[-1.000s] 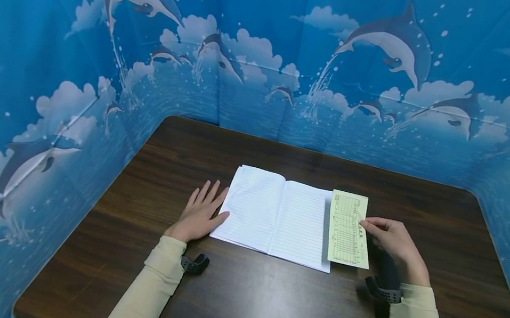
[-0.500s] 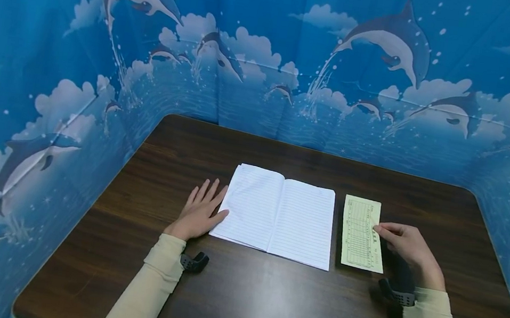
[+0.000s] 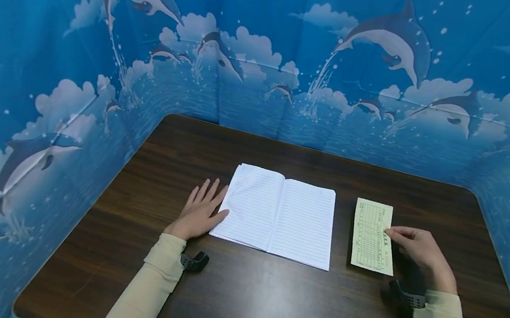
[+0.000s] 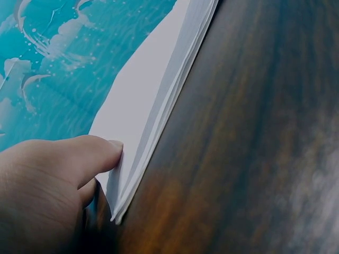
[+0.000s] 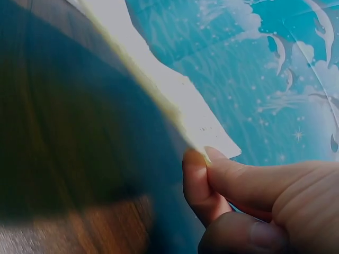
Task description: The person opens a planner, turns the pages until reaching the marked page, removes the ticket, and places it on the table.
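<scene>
An open notebook (image 3: 278, 216) with lined white pages lies on the dark wooden table (image 3: 264, 305). My left hand (image 3: 198, 213) lies flat with fingers spread at its left edge. The thumb rests on the page corner, which the left wrist view shows close up beside the page stack (image 4: 153, 106). My right hand (image 3: 422, 251) pinches the right edge of a pale green printed slip (image 3: 372, 236) between thumb and forefinger. The slip stands to the right of the notebook, apart from it. In the right wrist view the slip (image 5: 175, 100) appears nearly edge-on.
A blue curtain (image 3: 261, 111) printed with dolphins and clouds hangs along the table's back and sides. Each wrist wears a black band (image 3: 408, 297) over a pale sleeve (image 3: 142, 284).
My right hand has carried the slip rightward, from overlapping the notebook's right page to a spot with a gap of bare table between them. My left hand has stayed in place.
</scene>
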The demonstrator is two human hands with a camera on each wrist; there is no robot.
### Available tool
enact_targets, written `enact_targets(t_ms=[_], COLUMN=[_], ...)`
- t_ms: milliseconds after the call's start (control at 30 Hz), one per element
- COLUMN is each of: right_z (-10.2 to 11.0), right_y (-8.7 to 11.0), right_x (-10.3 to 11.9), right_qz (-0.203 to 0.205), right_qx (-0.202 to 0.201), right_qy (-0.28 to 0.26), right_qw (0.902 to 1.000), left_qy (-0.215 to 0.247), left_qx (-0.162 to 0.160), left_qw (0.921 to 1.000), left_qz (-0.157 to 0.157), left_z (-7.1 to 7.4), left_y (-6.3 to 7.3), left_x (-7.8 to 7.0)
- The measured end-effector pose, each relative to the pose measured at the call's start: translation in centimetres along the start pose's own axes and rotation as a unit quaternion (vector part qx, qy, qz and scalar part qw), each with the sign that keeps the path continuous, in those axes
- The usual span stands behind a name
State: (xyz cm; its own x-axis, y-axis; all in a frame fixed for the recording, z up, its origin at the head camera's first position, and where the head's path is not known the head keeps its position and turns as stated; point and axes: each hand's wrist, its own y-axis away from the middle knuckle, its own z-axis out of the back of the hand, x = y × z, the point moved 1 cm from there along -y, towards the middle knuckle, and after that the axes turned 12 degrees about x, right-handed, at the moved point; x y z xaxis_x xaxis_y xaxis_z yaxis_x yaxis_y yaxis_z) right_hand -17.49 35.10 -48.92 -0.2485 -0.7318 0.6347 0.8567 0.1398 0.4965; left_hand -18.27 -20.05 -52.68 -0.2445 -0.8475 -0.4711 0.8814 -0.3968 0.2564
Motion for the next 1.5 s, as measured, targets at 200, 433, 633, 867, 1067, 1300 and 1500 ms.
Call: enact_targets(t_ms=[200, 433, 633, 867, 1067, 1300, 1500], right_z=[0.1, -0.2, -0.4, -0.9, -1.2, -1.5, -3.9], right_y=[-0.1, -0.2, -0.1, -0.1, -0.2, 0.7, 2.3], right_x=[-0.4, -0.2, 0.1, 0.3, 0.4, 1.1, 4.8], right_qz=[-0.006, -0.008, -0.006, -0.004, 0.008, 0.011, 0.079], right_qx=[-0.002, -0.012, -0.029, -0.051, -0.072, -0.104, -0.109], right_qy=[0.009, 0.037, 0.065, 0.079, 0.092, 0.094, 0.126], right_qw=[0.9999, 0.9992, 0.9975, 0.9955, 0.9931, 0.99, 0.9829], left_qy=[-0.008, 0.0, -0.001, 0.004, 0.028, 0.078, 0.152], left_qx=[0.011, 0.001, 0.004, 0.001, -0.002, 0.019, 0.02], left_qw=[0.9999, 1.0, 1.0, 1.0, 0.9995, 0.9967, 0.9881], left_qz=[0.01, 0.003, 0.005, 0.003, -0.017, -0.01, 0.003], left_z=[-0.1, -0.2, -0.1, 0.1, 0.0, 0.6, 1.4], left_y=[0.0, 0.0, 0.1, 0.2, 0.1, 0.2, 0.3], left_x=[0.1, 0.3, 0.2, 0.1, 0.3, -0.2, -1.4])
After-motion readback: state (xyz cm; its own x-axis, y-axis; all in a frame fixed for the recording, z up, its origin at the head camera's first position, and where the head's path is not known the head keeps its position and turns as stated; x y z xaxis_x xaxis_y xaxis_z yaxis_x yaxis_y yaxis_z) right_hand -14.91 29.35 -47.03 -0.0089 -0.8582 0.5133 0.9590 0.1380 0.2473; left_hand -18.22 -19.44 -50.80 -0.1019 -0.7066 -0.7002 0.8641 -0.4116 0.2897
